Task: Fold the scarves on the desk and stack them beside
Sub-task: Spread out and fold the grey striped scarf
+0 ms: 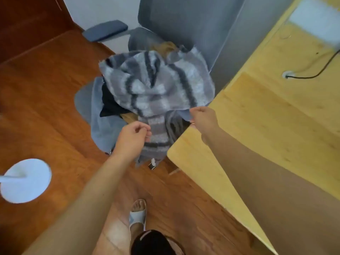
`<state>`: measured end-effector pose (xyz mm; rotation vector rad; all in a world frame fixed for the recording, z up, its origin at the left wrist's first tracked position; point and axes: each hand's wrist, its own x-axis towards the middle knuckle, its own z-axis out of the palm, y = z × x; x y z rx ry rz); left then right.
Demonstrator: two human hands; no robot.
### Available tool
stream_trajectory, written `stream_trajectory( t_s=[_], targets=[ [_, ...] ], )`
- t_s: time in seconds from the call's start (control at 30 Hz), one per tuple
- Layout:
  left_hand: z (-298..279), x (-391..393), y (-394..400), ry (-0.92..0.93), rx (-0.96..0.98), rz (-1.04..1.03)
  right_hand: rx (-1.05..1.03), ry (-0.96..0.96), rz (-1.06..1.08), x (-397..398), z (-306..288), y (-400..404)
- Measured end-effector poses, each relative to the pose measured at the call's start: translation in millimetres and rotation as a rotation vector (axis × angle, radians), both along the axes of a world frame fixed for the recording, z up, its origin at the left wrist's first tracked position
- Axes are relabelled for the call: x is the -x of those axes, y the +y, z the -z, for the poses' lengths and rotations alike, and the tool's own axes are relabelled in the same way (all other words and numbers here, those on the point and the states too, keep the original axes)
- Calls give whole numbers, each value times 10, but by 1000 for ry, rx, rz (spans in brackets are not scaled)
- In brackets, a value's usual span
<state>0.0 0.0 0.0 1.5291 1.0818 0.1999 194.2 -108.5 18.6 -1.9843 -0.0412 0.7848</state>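
Note:
A grey scarf with dark and white stripes [156,83] lies bunched on top of a pile of cloth on a grey office chair [176,21]. My left hand [131,138] pinches the scarf's near edge at its left side. My right hand [203,117] pinches the same edge further right, just over the corner of the light wooden desk [266,116]. Under the striped scarf show a blue-grey cloth [103,126], a black one [108,103] and a mustard one [165,46]. The part of the scarf between my hands hangs down toward the floor.
The chair's padded armrest [104,30] sticks out at the upper left. A white round stand base [25,180] sits on the wooden floor [46,107] at the left. A black cable [312,74] runs into a grommet on the desk. My sandalled foot [138,214] is below.

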Motion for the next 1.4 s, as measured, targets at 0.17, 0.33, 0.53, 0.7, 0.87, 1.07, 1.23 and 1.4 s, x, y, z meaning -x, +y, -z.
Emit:
stream_trajectory(
  t_s=[0.17, 0.33, 0.53, 0.7, 0.87, 1.07, 1.23, 1.4],
  targets=[
    [139, 20, 38, 44, 29, 50, -233, 277, 257, -227, 57, 98],
    [133, -12, -37, 41, 53, 70, -426, 385, 291, -257, -44, 145],
    [-13, -460, -297, 13, -82, 164, -562, 407, 309, -123, -152, -132],
    [-33, -943, -584, -44, -388, 219, -822, 486, 387, 180, -481, -418],
    [41, -972, -645, 0, -570, 58, -957, 533, 489, 345, -875, -759],
    [101, -955, -575, 152, -652, 93, -1197, 579, 649, 449, -1361, -1258],
    [121, -975, -578, 352, -761, 169, -1268, 422, 785, 313, -1608, -1827],
    [-444, -1197, -994, 74, -800, 275, -1260, 189, 911, 160, -1908, -2783]
  ],
)
